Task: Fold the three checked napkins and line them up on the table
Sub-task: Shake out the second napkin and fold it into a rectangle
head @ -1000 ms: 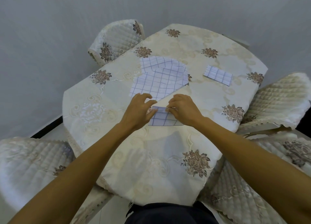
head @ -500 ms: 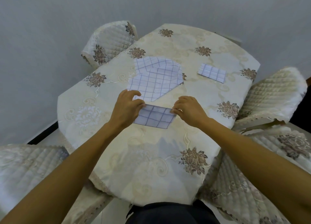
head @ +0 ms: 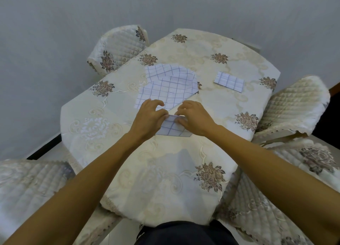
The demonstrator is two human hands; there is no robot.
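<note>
A small folded checked napkin [head: 172, 129] lies on the cream floral tablecloth [head: 114, 119] in front of me. My left hand [head: 150, 118] pinches its left end and my right hand [head: 194, 118] pinches its right end, fingers curled over the top edge. Beyond my hands two unfolded checked napkins [head: 169, 87] lie overlapping in the middle of the table. A finished folded napkin [head: 229, 81] lies flat at the far right.
Quilted chair backs stand around the table: one at the far left [head: 117, 48], one at the right [head: 294, 104], and two near me at the lower left [head: 27, 185] and lower right [head: 294, 189]. A grey wall rises behind.
My hands have come together again over the small napkin, folding it shorter; half a second ago they were apart at its two ends.
</note>
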